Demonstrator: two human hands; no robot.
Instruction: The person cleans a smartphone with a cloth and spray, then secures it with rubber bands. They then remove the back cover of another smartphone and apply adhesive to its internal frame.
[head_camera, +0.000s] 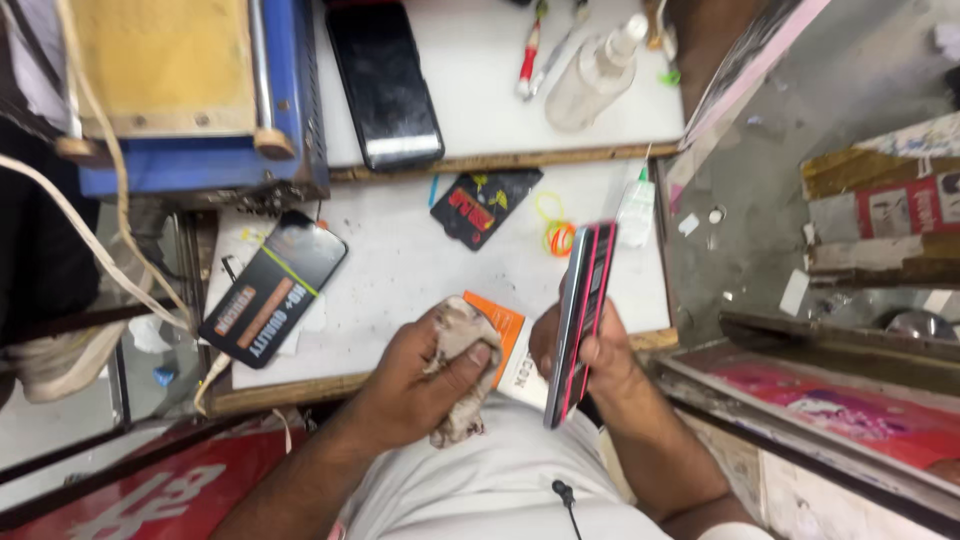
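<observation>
So a phone (582, 315) with a pink-red edge is held on its side in the right hand (590, 355), the grip clamped around its lower half, just above the near edge of the white tabletop (400, 270). A crumpled greyish cloth (458, 375) is bunched up in the left hand (430, 375), fingers closed tight on it, right beside the phone but not quite touching it as far as can be seen.

Between the two hands an orange and white packet (512, 350) is partly covered, so only a strip of it is seen. Pretty cluttered otherwise: a black screen-protector pack (270, 290) is lying at an angle to the left, a small black card (485, 205) and some yellow and orange rubber bands (555, 230) are further back, with a small white bottle (635, 210) near the tabletop's right edge. On the raised shelf behind, a dark phone (385, 85) is laid flat, next to a clear spray bottle (595, 75) and a red-handled tool (528, 55). A blue machine (200, 150) is parked at the far left.
</observation>
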